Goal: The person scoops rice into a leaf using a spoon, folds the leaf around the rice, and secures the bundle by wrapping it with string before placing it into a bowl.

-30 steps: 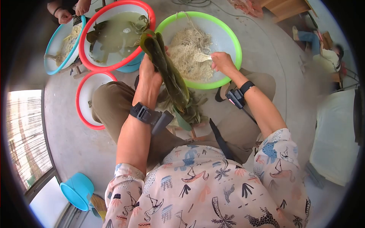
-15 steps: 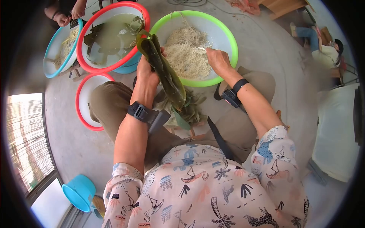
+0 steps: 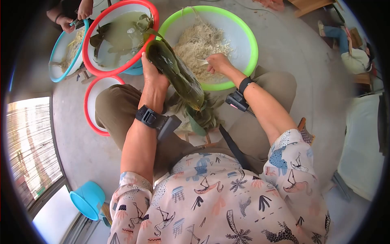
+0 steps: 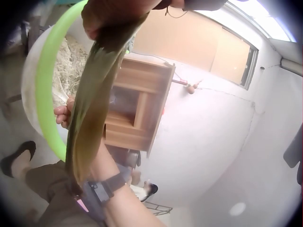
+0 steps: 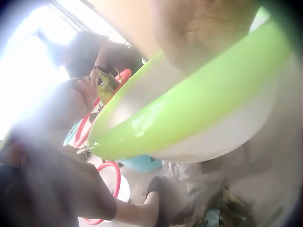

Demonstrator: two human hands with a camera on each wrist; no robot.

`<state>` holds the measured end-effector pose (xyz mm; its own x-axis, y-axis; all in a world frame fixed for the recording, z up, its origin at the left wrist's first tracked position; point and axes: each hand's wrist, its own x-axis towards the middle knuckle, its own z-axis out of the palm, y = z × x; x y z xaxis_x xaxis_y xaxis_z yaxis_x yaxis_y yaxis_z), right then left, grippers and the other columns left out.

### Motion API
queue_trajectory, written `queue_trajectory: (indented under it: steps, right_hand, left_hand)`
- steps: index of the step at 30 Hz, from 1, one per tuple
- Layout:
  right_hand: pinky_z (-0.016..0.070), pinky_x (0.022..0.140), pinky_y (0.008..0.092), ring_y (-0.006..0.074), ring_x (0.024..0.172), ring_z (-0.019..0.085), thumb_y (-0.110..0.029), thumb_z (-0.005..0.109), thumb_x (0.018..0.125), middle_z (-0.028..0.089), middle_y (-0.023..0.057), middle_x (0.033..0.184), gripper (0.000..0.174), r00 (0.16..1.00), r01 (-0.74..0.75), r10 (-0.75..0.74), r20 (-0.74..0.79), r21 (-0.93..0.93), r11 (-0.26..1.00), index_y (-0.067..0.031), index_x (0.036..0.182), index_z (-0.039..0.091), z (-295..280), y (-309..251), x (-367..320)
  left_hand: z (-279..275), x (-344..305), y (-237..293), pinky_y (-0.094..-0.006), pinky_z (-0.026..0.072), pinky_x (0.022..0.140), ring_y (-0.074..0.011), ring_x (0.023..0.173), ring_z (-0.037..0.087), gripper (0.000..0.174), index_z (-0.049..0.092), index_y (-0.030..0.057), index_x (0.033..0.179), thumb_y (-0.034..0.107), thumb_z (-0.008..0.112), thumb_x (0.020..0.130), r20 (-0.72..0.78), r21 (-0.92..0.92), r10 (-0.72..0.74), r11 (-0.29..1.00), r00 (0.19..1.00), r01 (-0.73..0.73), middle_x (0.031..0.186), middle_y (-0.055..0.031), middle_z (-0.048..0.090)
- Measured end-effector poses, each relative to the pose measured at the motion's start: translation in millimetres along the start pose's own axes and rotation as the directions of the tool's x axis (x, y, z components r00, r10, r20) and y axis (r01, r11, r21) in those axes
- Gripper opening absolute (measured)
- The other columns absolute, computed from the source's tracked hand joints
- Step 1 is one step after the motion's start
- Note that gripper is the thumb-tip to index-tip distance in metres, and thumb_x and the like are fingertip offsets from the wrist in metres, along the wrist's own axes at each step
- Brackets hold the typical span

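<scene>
My left hand (image 3: pixel 155 79) grips long dark green leaves (image 3: pixel 178 77), folded lengthwise into a trough whose hollow faces up in the head view. In the left wrist view those leaves (image 4: pixel 94 90) hang down from the fingers. My right hand (image 3: pixel 219 64) pinches a white spoon (image 3: pixel 202 62) low over a pale, grainy rice-like mix (image 3: pixel 191 44). This mix, with a bundle of thin strands on top, fills part of a basin with a green rim (image 3: pixel 255 51). The right wrist view shows a blurred part of the hand (image 5: pixel 203 28) above the green rim; the spoon is hidden there.
A red-rimmed basin (image 3: pixel 86 44) of cloudy water and leaves stands to the left, a smaller red-rimmed basin (image 3: pixel 86 105) below it. Another person's hands (image 3: pixel 84 10) work over a blue-rimmed basin (image 3: pixel 53 67). Loose leaves (image 3: pixel 213 110) lie between my knees. A blue bucket (image 3: pixel 87 199) is lower left.
My right hand has moved left with the spoon, deeper over the mix. The leaves in my left hand have turned, so their hollow shows wider.
</scene>
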<state>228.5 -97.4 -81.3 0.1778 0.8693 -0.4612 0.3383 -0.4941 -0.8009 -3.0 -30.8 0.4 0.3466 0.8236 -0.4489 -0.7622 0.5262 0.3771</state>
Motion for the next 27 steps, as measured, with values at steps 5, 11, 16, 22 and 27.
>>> queue_trajectory:
  steps: [5, 11, 16, 22, 27]
  right_hand:
    - [0.0447, 0.049, 0.0278, 0.0181, 0.060, 0.064, -0.010, 0.047, 0.089, 0.069, 0.0127, 0.076, 0.021, 0.983, -0.186, 0.179, 0.050, 0.282, 0.941, 0.0014, 0.098, 0.061, 8, 6, 6]
    - [0.0407, 0.046, 0.0245, 0.0152, 0.059, 0.062, -0.012, 0.051, 0.089, 0.068, 0.0142, 0.078, 0.021, 0.983, -0.185, 0.171, 0.075, 0.476, 0.860, 0.0009, 0.102, 0.061, -4, 2, -2]
    - [0.0415, 0.050, 0.0236, 0.0119, 0.058, 0.058, -0.013, 0.052, 0.091, 0.067, 0.0119, 0.078, 0.026, 0.997, -0.070, 0.076, 0.009, 0.511, 0.857, 0.0041, 0.109, 0.059, -24, -29, -27]
    - [0.0421, 0.054, 0.0227, 0.0106, 0.058, 0.056, -0.013, 0.049, 0.092, 0.066, 0.0101, 0.077, 0.031, 0.991, 0.130, -0.103, -0.080, 0.512, 0.849, 0.0058, 0.114, 0.058, -34, -76, -53]
    - [0.0445, 0.054, 0.0242, 0.0100, 0.056, 0.055, -0.012, 0.046, 0.093, 0.066, 0.0088, 0.073, 0.030, 0.937, 0.350, -0.319, -0.144, 0.385, 0.854, 0.0049, 0.114, 0.061, -18, -98, -62]
  left_hand:
    - [-18, 13, 3, -0.0401, 0.0556, 0.074, -0.0273, 0.082, 0.065, 0.028, 0.064, 0.0061, 0.102, 0.030, 0.052, 0.095, 0.139, 0.036, -0.107, 0.994, 0.984, 0.103, 0.092, -0.0114, 0.067]
    - [-27, 23, -1, -0.0405, 0.0555, 0.074, -0.0280, 0.084, 0.065, 0.028, 0.064, 0.0061, 0.102, 0.030, 0.052, 0.095, 0.145, -0.019, -0.130, 0.991, 0.981, 0.134, 0.092, -0.0127, 0.067]
    - [-27, 30, -11, -0.0401, 0.0548, 0.073, -0.0275, 0.083, 0.065, 0.026, 0.064, 0.0052, 0.101, 0.026, 0.051, 0.095, 0.102, -0.018, -0.113, 0.993, 0.988, 0.115, 0.092, -0.0134, 0.067]
    - [-27, 38, -29, -0.0407, 0.0541, 0.069, -0.0271, 0.077, 0.064, 0.025, 0.063, 0.0046, 0.096, 0.025, 0.049, 0.095, 0.067, -0.030, -0.127, 0.991, 0.990, 0.130, 0.087, -0.0136, 0.067]
    - [-24, 41, -44, -0.0422, 0.0545, 0.068, -0.0266, 0.078, 0.065, 0.027, 0.061, 0.0042, 0.102, 0.026, 0.047, 0.096, 0.007, 0.023, -0.126, 0.992, 0.992, 0.126, 0.092, -0.0137, 0.067]
